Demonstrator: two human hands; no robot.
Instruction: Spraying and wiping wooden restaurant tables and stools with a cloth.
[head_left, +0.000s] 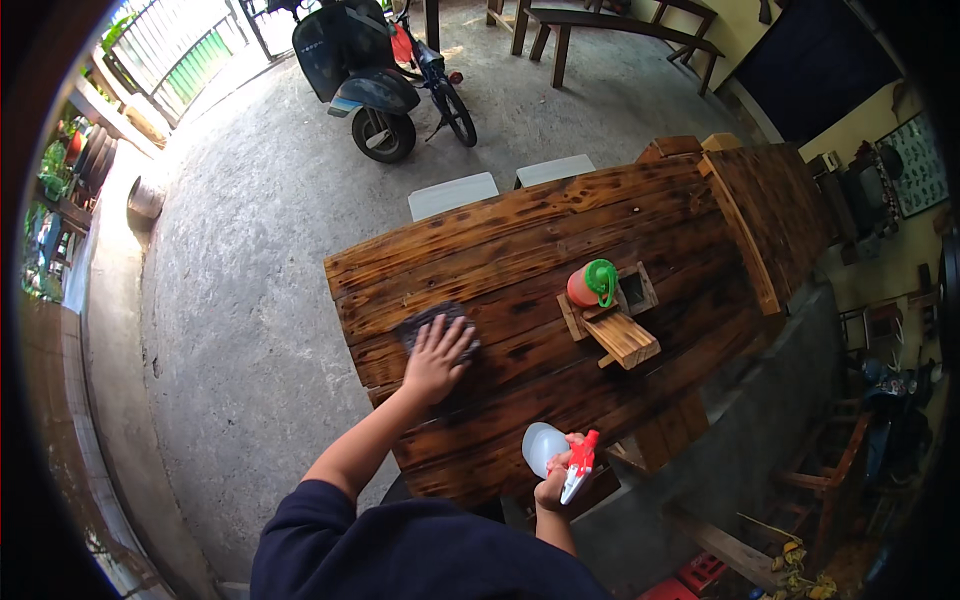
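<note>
My left hand (437, 358) holds a dark cloth (415, 330) flat against the planks near the left end of a varnished wooden table (525, 360). Its fingers are spread over the fabric. At the table's near edge, my right hand (553, 480) grips a spray bottle with a translucent white body (541, 448) and a red and white trigger head (580, 461). The bottle is tilted, and part of its neck is hidden by my fingers. Right of the cloth, a pink container with a green lid (591, 283) stands in a small wooden holder (622, 339).
Two white seats (453, 195) stand along the table's far side. A raised wooden panel (772, 202) adjoins its right end, above a grey concrete wall (750, 397). Farther off are a scooter (356, 67), a small bicycle (452, 109) and a wooden bench (622, 24).
</note>
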